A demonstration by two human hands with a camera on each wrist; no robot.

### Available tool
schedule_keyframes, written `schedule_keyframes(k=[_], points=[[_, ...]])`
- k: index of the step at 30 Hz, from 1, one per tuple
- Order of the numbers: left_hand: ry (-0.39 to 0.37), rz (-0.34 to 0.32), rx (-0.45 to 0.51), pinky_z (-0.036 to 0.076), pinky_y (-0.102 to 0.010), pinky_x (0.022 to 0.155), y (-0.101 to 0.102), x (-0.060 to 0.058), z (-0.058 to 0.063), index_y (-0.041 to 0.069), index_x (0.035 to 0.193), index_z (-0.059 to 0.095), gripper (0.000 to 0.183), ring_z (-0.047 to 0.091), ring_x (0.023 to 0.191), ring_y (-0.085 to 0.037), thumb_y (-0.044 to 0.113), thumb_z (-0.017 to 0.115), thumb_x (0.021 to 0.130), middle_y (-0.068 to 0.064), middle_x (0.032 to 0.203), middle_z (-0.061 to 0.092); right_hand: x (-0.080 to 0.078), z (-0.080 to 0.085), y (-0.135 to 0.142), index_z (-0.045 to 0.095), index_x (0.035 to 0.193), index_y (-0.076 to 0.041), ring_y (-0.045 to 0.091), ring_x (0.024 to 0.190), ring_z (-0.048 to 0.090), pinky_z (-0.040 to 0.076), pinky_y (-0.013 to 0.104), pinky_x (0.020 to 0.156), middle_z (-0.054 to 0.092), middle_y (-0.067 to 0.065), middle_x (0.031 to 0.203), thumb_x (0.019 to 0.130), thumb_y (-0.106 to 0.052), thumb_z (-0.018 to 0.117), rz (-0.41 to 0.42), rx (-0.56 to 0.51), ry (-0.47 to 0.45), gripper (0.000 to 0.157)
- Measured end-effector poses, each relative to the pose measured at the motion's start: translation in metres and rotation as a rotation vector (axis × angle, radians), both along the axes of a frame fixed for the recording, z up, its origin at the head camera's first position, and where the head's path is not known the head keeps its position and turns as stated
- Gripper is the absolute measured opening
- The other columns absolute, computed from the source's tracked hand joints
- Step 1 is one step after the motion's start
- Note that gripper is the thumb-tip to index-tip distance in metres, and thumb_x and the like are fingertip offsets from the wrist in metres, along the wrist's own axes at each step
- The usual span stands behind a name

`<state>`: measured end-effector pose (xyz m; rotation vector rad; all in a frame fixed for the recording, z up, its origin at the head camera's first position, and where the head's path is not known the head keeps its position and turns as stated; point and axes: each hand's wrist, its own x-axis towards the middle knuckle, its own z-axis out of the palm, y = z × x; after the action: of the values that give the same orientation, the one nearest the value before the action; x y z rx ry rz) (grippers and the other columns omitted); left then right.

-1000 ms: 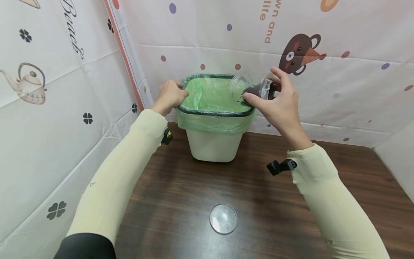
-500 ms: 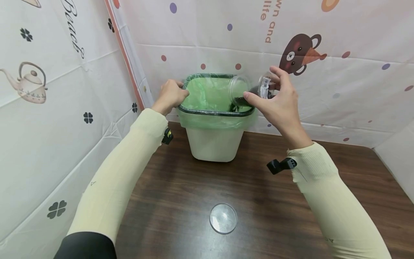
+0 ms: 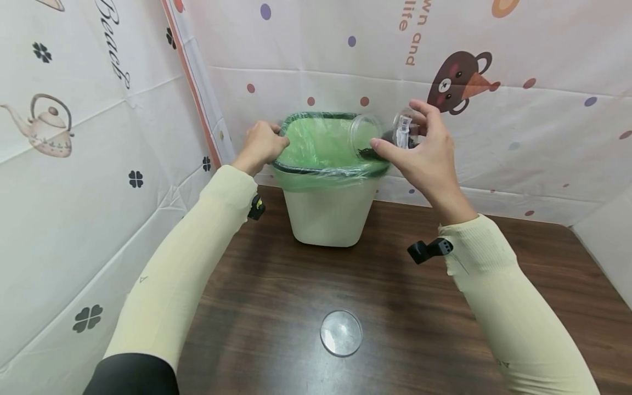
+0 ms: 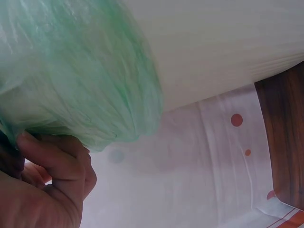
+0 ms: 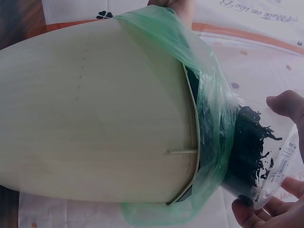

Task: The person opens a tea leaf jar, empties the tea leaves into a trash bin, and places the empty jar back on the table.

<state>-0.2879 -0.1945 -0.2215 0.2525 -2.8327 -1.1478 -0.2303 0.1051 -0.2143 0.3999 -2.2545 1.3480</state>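
A cream trash bin point(image 3: 329, 216) stands at the back of the table, lined with a green plastic bag point(image 3: 316, 144) folded over its dark rim. My left hand point(image 3: 261, 147) grips the bag-covered rim at the left, its thumb on the bag. In my right hand point(image 3: 428, 151) is a clear plastic jar point(image 3: 403, 131), lying on its side with its open mouth over the bin's right side. Dark, dry flakes point(image 5: 249, 142), like loose tea leaves, lie along the jar's lower wall towards the mouth. A label with a barcode shows near the jar's base.
A round clear lid point(image 3: 341, 333) lies flat on the dark wooden table point(image 3: 276, 307) in front of the bin. Printed white sheets point(image 3: 296, 49) hang close behind the bin and along the left.
The dark flakes have slid towards the jar's mouth, and a clump has dropped into the bin. The jar tips slightly further. The bag's front fold has ridden up. My left hand keeps its grip.
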Motion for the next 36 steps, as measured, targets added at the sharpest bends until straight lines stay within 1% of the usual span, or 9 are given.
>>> schedule_keyframes(k=[3, 5, 8, 12, 15, 18, 25, 31, 36], points=[[-0.001, 0.002, -0.001, 0.044, -0.024, 0.056, 0.0, 0.001, 0.0, 0.008, 0.147, 0.052, 0.05, 0.05, 0.066, -0.012, 0.021, 0.056, 0.1, -0.007, 0.146, 0.052, 0.0, 0.001, -0.001, 0.048, 0.147, -0.019, 0.016, 0.11, 0.055, 0.044, 0.028, 0.082, 0.059, 0.007, 0.134, 0.074, -0.039, 0.088, -0.003, 0.005, -0.007, 0.086], [-0.002, 0.002, -0.002, 0.045, -0.025, 0.06, 0.0, 0.001, 0.001, 0.008, 0.148, 0.052, 0.05, 0.054, 0.075, -0.014, 0.021, 0.056, 0.1, -0.007, 0.146, 0.052, -0.001, 0.001, -0.002, 0.05, 0.147, -0.019, 0.016, 0.111, 0.055, 0.044, 0.028, 0.082, 0.059, 0.007, 0.134, 0.074, -0.039, 0.088, -0.003, 0.009, -0.003, 0.085], [-0.006, 0.006, -0.01, 0.046, -0.026, 0.065, 0.0, 0.002, 0.001, 0.009, 0.148, 0.051, 0.051, 0.053, 0.09, -0.016, 0.022, 0.056, 0.1, -0.006, 0.148, 0.051, -0.002, 0.002, -0.003, 0.051, 0.146, -0.019, 0.016, 0.109, 0.055, 0.043, 0.027, 0.081, 0.06, 0.007, 0.133, 0.074, -0.04, 0.088, 0.0, 0.014, 0.009, 0.083], [-0.011, 0.009, -0.005, 0.045, -0.025, 0.062, 0.0, 0.002, 0.001, 0.01, 0.149, 0.051, 0.051, 0.052, 0.083, -0.014, 0.023, 0.056, 0.1, -0.005, 0.15, 0.049, -0.003, 0.004, -0.004, 0.054, 0.146, -0.019, 0.016, 0.108, 0.055, 0.044, 0.026, 0.078, 0.061, 0.007, 0.132, 0.074, -0.039, 0.088, 0.005, 0.02, 0.026, 0.082], [-0.01, 0.01, 0.011, 0.044, -0.024, 0.056, 0.0, 0.001, 0.001, 0.01, 0.149, 0.05, 0.051, 0.051, 0.067, -0.013, 0.022, 0.056, 0.1, -0.005, 0.15, 0.049, -0.004, 0.006, -0.006, 0.055, 0.146, -0.02, 0.018, 0.11, 0.055, 0.044, 0.026, 0.077, 0.061, 0.005, 0.133, 0.074, -0.04, 0.088, 0.004, 0.031, 0.032, 0.082], [-0.009, 0.013, 0.011, 0.042, -0.023, 0.054, 0.0, 0.0, 0.0, 0.01, 0.149, 0.051, 0.051, 0.049, 0.063, -0.011, 0.021, 0.056, 0.1, -0.005, 0.15, 0.049, -0.004, 0.007, -0.007, 0.056, 0.145, -0.019, 0.019, 0.11, 0.056, 0.044, 0.026, 0.077, 0.061, 0.005, 0.133, 0.074, -0.04, 0.088, 0.001, 0.041, 0.035, 0.081], [-0.011, 0.011, 0.005, 0.043, -0.023, 0.055, 0.0, 0.001, 0.001, 0.01, 0.148, 0.052, 0.05, 0.052, 0.076, -0.014, 0.021, 0.055, 0.099, -0.006, 0.148, 0.05, -0.005, 0.008, -0.009, 0.055, 0.146, -0.019, 0.018, 0.111, 0.054, 0.045, 0.026, 0.077, 0.06, 0.005, 0.133, 0.075, -0.04, 0.087, 0.003, 0.047, 0.025, 0.081], [-0.016, 0.018, 0.014, 0.045, -0.023, 0.057, 0.0, 0.002, 0.001, 0.01, 0.148, 0.053, 0.049, 0.052, 0.076, -0.013, 0.02, 0.056, 0.099, -0.007, 0.146, 0.052, -0.006, 0.01, -0.009, 0.053, 0.147, -0.019, 0.018, 0.112, 0.055, 0.045, 0.027, 0.079, 0.059, 0.006, 0.136, 0.074, -0.042, 0.087, -0.003, 0.057, 0.004, 0.084], [-0.015, 0.021, 0.013, 0.047, -0.023, 0.06, 0.0, 0.002, 0.001, 0.01, 0.148, 0.053, 0.05, 0.053, 0.081, -0.014, 0.021, 0.057, 0.099, -0.007, 0.146, 0.052, -0.007, 0.012, -0.01, 0.051, 0.149, -0.02, 0.019, 0.114, 0.055, 0.046, 0.029, 0.081, 0.059, 0.007, 0.138, 0.075, -0.043, 0.087, -0.007, 0.076, -0.02, 0.086]])
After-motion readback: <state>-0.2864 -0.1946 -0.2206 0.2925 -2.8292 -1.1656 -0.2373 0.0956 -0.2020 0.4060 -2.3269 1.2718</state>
